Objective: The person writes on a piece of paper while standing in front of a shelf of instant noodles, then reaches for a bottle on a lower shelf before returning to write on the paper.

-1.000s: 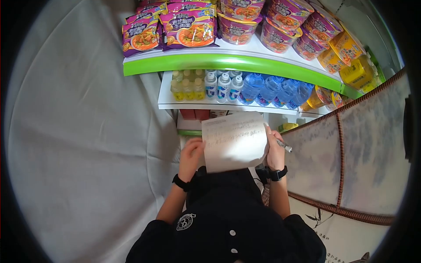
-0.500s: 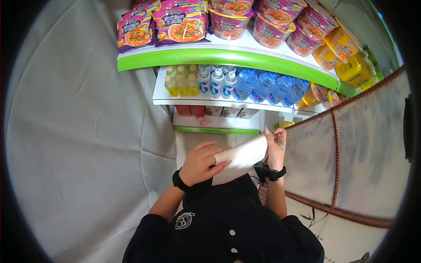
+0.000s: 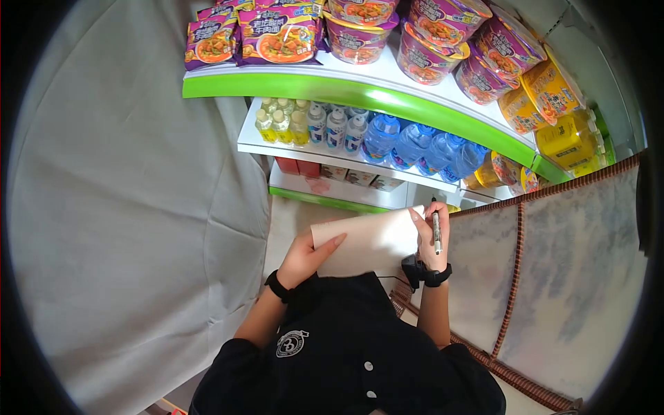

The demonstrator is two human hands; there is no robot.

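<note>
A sheet or pad of white paper (image 3: 366, 243) is held in front of my body, below the shelves. My left hand (image 3: 304, 256) grips its left edge, thumb on top and fingers underneath. At the right edge, my right hand (image 3: 432, 238) pinches the paper with the thumb on its corner, and also holds a pen (image 3: 437, 232) upright against the fingers. Glare whitens part of the page, and no writing can be made out.
Noodle packets (image 3: 280, 38) and noodle bowls (image 3: 356, 41) fill the green-edged top shelf (image 3: 290, 84). Bottles (image 3: 380, 135) line the shelf below, with boxes (image 3: 332, 173) lower. A grey curtain (image 3: 138, 207) hangs at left; a rattan-framed panel (image 3: 574, 277) stands at right.
My left hand has moved from on top of the paper to its left edge. The paper lies more level and more of it shows. The pen now shows clearly. The view has tilted slightly.
</note>
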